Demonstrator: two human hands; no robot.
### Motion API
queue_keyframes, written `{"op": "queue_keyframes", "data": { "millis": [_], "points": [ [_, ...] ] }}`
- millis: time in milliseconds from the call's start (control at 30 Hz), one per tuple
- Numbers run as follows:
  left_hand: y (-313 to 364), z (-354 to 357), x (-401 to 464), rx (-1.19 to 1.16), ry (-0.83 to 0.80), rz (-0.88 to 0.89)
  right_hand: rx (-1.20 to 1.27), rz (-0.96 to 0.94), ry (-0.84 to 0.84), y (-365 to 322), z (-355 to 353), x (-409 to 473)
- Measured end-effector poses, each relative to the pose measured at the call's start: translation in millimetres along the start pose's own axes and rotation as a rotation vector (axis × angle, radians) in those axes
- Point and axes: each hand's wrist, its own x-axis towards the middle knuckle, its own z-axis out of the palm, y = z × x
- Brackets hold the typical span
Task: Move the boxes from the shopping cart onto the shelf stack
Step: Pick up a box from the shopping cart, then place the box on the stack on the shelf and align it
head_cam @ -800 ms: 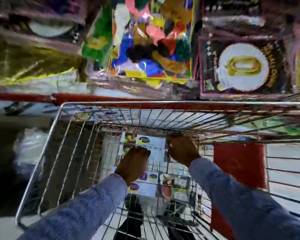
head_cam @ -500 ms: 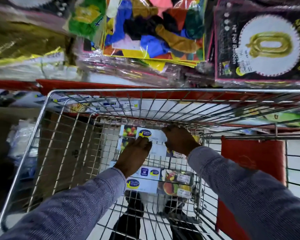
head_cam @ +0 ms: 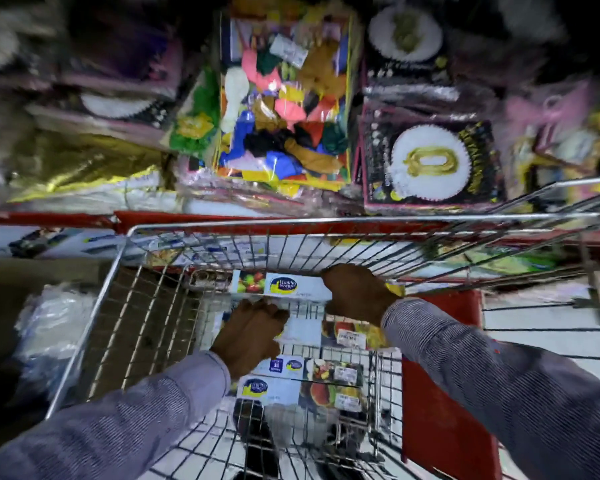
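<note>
A wire shopping cart (head_cam: 291,220) fills the lower half of the head view. Several white boxes with a blue-and-yellow logo and fruit pictures lie inside it. The top box (head_cam: 288,286) sits high against the cart's far wall. My right hand (head_cam: 355,294) grips its right end. My left hand (head_cam: 251,336) is curled at its lower left edge and hides part of another box (head_cam: 343,336) below. Two more boxes (head_cam: 293,364) (head_cam: 270,389) lie near the cart's bottom. Similar white boxes (head_cam: 94,242) stand on the shelf below the red shelf edge (head_cam: 194,218).
Above the red shelf edge lie a clear pack of coloured balloons (head_cam: 284,109) and a black foil-balloon pack (head_cam: 430,161). A brown cardboard sheet (head_cam: 142,323) lines the cart's left wall. Plastic bags (head_cam: 52,327) sit left of the cart, a red panel (head_cam: 443,393) right of it.
Both hands have raised the top box toward the cart's far wall. My right hand has slid to its right end. The view has tilted and blurred.
</note>
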Motion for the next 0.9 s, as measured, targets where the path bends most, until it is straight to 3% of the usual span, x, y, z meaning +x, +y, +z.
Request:
{"op": "queue_keyframes", "data": {
  "millis": [300,567,900],
  "points": [
    [28.3,-217.8,-84.9,0.039,0.323,0.022,-0.129,-0.102,0.066,-36.8,-232.3,-88.8],
    [58.1,-399.4,-122.6,0.111,0.567,0.029,-0.224,-0.045,0.317,-61.1,-428.0,-181.2],
    [71.3,-499.0,-96.8,0.096,0.697,0.019,-0.214,0.059,0.466,-19.4,-513.3,-174.8]
  ]
}}
